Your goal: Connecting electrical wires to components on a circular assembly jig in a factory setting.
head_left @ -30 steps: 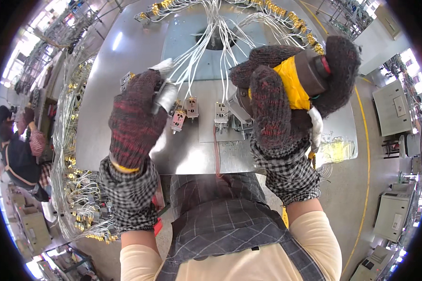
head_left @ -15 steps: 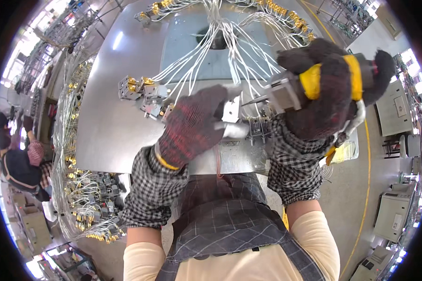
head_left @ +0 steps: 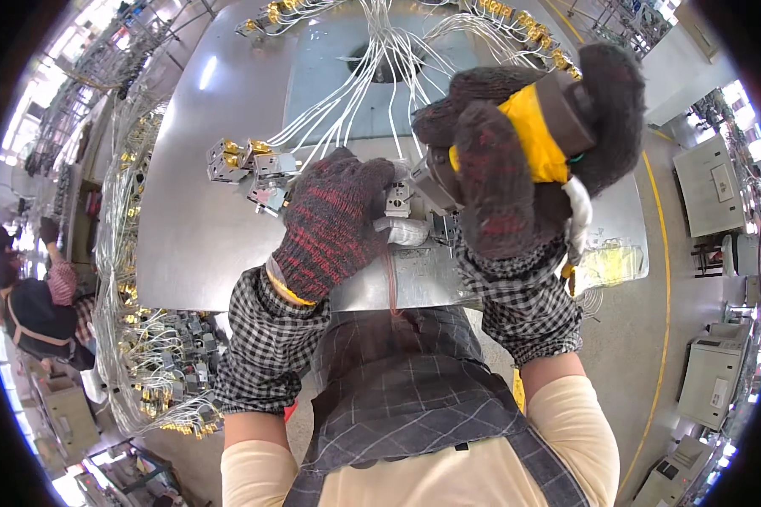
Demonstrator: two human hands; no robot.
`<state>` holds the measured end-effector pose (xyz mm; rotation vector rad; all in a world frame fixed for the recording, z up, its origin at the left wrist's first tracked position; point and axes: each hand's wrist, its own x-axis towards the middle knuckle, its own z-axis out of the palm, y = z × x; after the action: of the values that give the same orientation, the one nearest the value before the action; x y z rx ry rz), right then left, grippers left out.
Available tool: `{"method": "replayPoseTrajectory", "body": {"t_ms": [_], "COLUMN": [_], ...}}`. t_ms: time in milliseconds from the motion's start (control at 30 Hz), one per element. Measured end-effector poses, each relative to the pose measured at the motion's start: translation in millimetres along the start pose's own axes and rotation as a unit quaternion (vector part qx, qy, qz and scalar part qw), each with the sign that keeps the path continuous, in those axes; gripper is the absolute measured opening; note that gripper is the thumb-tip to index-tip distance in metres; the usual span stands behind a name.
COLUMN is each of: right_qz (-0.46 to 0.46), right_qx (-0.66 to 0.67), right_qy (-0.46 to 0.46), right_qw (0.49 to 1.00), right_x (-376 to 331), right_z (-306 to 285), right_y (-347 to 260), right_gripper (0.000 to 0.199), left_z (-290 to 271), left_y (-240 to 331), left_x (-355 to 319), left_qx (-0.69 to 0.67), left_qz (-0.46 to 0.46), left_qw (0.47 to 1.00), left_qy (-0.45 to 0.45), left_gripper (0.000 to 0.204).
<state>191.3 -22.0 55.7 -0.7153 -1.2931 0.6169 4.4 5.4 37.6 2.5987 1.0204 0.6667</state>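
Observation:
My left hand (head_left: 325,224), in a dark red-flecked knit glove with white-wrapped fingertips, is closed on a small metal connector block (head_left: 398,200) near the table's front edge. My right hand (head_left: 495,190), gloved alike, grips a power screwdriver (head_left: 534,131) with yellow tape round its dark body. Its squared metal front (head_left: 431,182) points down-left against or just beside the block; its tip is hidden. White cables (head_left: 355,97) fan out from a hole in the tabletop. Several connector blocks (head_left: 227,160) with gold-coloured ends lie left of my left hand.
The metal tabletop (head_left: 186,262) spreads before me. More gold-ended connectors (head_left: 533,38) line its far side. A yellowish sheet (head_left: 610,264) lies at the right corner. Bundled cables (head_left: 114,279) hang at the left, with another person (head_left: 46,313) beyond. Grey cabinets (head_left: 714,182) stand at the right.
My right hand has brought the screwdriver leftward, tilting it more steeply over the block. The bit, visible before, is now hidden. My left hand has shifted slightly left and keeps hold of the block.

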Motion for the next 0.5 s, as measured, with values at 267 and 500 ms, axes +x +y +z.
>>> {"method": "replayPoseTrajectory", "body": {"t_ms": [267, 500], "right_qz": [0.107, 0.124], "right_qx": [0.061, 0.095], "right_qy": [-0.067, -0.04], "right_qw": [0.99, 0.987], "right_x": [-10, -24], "right_z": [4, 15], "right_y": [33, 42], "right_gripper": [0.06, 0.057], "left_z": [-4, -11], "left_y": [-18, -22], "left_x": [-36, -29], "left_qx": [0.21, 0.114], "left_qz": [0.004, -0.001], "left_qw": [0.978, 0.992], "left_qy": [0.016, 0.044], "left_gripper": [0.062, 0.047]}}
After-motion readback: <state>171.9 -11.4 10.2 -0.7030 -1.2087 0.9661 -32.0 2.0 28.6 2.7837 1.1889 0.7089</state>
